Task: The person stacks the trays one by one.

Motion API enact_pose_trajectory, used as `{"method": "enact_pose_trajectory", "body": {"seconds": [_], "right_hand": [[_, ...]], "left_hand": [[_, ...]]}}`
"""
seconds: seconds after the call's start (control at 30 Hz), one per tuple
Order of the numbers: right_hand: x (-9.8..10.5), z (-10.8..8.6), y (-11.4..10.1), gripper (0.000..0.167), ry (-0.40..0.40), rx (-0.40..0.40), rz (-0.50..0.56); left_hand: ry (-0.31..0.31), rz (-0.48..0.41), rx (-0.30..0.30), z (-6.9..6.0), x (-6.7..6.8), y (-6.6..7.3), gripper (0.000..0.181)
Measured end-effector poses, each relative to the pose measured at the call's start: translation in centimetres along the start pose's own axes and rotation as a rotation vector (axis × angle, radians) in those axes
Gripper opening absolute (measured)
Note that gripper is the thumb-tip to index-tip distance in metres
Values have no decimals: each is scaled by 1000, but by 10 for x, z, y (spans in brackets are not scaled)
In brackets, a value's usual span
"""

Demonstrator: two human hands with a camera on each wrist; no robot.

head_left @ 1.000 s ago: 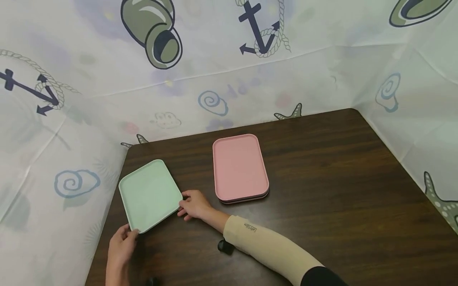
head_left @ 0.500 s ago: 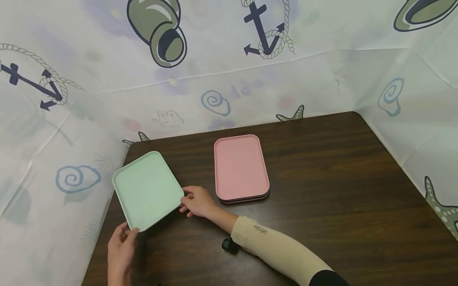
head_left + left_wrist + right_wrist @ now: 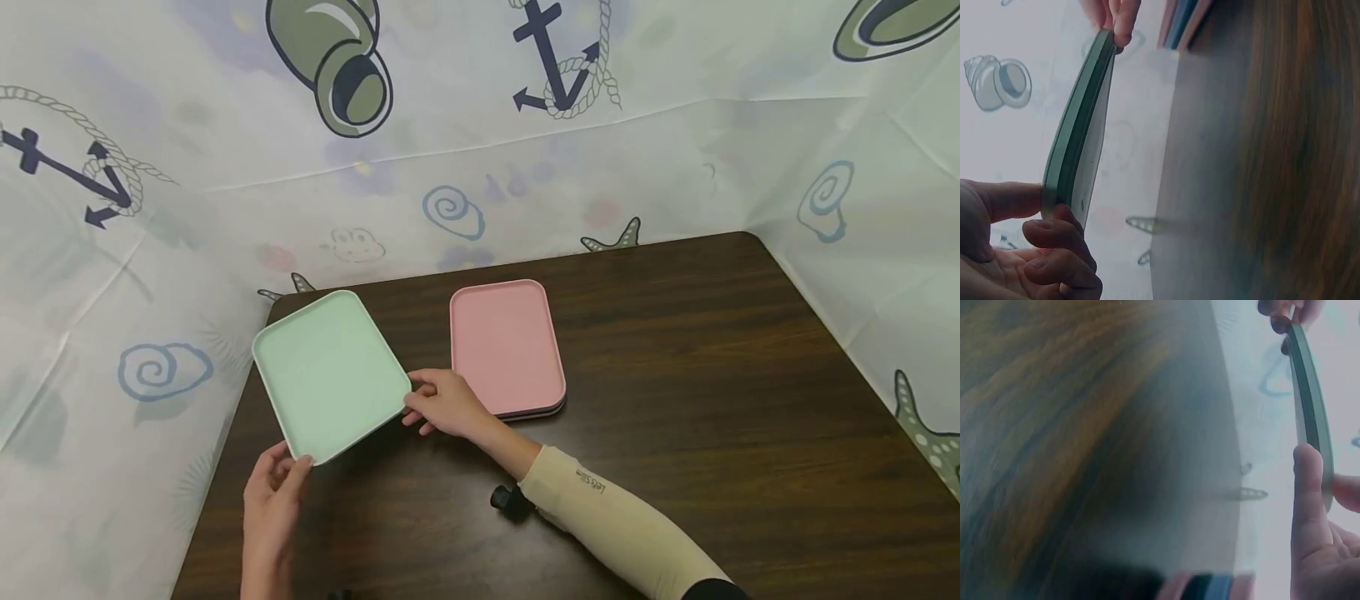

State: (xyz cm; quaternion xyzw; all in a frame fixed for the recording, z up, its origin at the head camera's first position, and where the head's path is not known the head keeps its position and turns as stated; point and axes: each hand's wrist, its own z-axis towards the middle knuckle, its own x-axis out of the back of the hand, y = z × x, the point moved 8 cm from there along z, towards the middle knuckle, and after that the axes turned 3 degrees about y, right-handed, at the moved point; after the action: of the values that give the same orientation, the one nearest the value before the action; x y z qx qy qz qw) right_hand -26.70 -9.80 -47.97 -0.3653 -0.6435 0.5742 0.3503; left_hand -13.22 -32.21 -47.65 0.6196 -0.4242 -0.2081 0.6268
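Observation:
A pale green rectangular tray (image 3: pixel 332 379) is held up off the table between both hands. My left hand (image 3: pixel 272 500) pinches its near left corner, thumb on the rim and fingers beneath. At its right corner my right hand (image 3: pixel 450 404) pinches the rim the same way. In the left wrist view the green tray (image 3: pixel 1072 131) is seen edge-on, well apart from the tabletop. A stack of trays with a pink tray (image 3: pixel 506 346) on top lies just right of the right hand, whose wrist passes over its near left corner.
The dark wood table (image 3: pixel 675 375) is bordered by a white patterned curtain (image 3: pixel 487 167) behind and at both sides. Pink and blue edges of the tray stack (image 3: pixel 1210 587) show in the right wrist view. A black camera (image 3: pixel 512 502) sits at the right wrist.
Both hands have raised the green tray and carried it rightward and away from the body, closer to the pink stack. The stack has stayed in place.

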Motion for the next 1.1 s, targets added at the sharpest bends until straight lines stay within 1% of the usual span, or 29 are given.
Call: {"method": "enact_pose_trajectory", "body": {"seconds": [0.13,0.27,0.43,0.5,0.6,0.83,0.97,1.1], "right_hand": [[19,-8,-7,41,-5,16,5],[40,-17,-11,42,7,28,21],[66,-30,-14,40,33,41,101],[76,-35,-13,39,41,55,110],[92,-43,-9,39,59,67,98],[130,-66,12,46,112,4,88],[149,-77,18,48,150,-16,79],[164,-86,24,48,191,-20,99]], "left_hand": [[-36,-71,-27,-8,-15,10,28],[-86,-107,-53,-14,-32,19,30],[-185,-58,-91,-17,-54,31,35],[-220,-31,-116,-18,-63,35,35],[-265,-20,-145,-20,-78,40,34],[-390,-33,-190,-27,-118,41,35],[-419,-31,-213,-30,-137,45,33],[-438,-26,-241,-31,-154,51,32]]}}
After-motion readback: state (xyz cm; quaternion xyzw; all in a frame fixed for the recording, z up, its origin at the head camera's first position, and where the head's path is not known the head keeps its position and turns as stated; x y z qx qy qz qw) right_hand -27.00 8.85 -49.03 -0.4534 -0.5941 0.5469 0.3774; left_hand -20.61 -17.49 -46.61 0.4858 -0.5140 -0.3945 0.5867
